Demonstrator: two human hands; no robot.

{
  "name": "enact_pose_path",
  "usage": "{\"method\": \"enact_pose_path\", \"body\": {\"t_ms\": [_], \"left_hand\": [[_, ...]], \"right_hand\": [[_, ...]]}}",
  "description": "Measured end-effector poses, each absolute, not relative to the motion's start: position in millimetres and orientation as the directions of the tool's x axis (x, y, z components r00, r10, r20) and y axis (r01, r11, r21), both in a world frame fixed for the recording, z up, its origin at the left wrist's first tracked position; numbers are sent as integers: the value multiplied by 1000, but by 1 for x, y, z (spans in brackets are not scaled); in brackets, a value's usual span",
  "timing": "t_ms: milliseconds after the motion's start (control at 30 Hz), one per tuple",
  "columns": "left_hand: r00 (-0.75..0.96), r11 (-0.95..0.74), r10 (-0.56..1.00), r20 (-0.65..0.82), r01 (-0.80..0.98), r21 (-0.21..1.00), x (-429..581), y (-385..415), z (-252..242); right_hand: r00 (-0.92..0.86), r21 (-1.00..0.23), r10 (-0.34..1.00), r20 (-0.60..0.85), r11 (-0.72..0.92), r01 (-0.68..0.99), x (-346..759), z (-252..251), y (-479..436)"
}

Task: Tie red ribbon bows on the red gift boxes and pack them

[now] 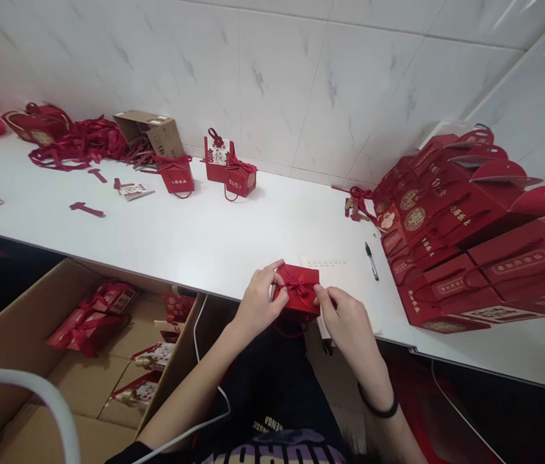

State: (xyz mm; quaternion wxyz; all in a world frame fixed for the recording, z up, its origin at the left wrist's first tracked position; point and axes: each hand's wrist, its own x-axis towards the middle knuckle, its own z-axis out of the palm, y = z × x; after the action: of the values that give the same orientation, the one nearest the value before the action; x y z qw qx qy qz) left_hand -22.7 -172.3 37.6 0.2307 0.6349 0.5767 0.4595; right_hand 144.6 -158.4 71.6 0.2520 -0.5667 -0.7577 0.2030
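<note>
A small red gift box (308, 276) with a ribbon bow (296, 288) tied on its top is held at the table's front edge. My left hand (263, 298) grips its left side, thumb and fingertips pinching by the bow's left loop. On the other side, my right hand (344, 316) has its thumb and curled fingers on the box's right edge near a ribbon end. The underside of the box and part of the lower ribbon loop are hidden. Partly under the box and right hand lies a printed paper sheet (335, 270).
Stacked red gift boxes (465, 225) crowd the right of the white table (233, 245), with a pen (371, 261) beside them. Two small red boxes, a brown carton (166, 138) and a ribbon heap (91, 142) sit further back. A large cardboard box (151, 412) stands lower left, holding red packages.
</note>
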Motion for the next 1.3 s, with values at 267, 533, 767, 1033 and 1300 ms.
{"method": "enact_pose_path", "body": {"t_ms": [267,533,767,1033,1300], "left_hand": [[-86,-251,940,330,479,841,-23,-172,37],[-252,-126,944,214,324,938,-19,-173,36],[-122,3,992,8,92,996,-25,-170,35],[-92,19,996,-13,71,997,-27,-168,35],[-142,32,990,-26,45,998,-26,-170,28]], "right_hand": [[-104,-683,994,18,88,726,124,70,-154],[-155,-862,987,-34,49,504,134,61,-147],[-222,-931,972,-77,9,364,142,58,-138],[-286,-982,945,-161,-125,140,149,53,-130],[-251,-992,960,-124,-120,33,154,39,-129]]}}
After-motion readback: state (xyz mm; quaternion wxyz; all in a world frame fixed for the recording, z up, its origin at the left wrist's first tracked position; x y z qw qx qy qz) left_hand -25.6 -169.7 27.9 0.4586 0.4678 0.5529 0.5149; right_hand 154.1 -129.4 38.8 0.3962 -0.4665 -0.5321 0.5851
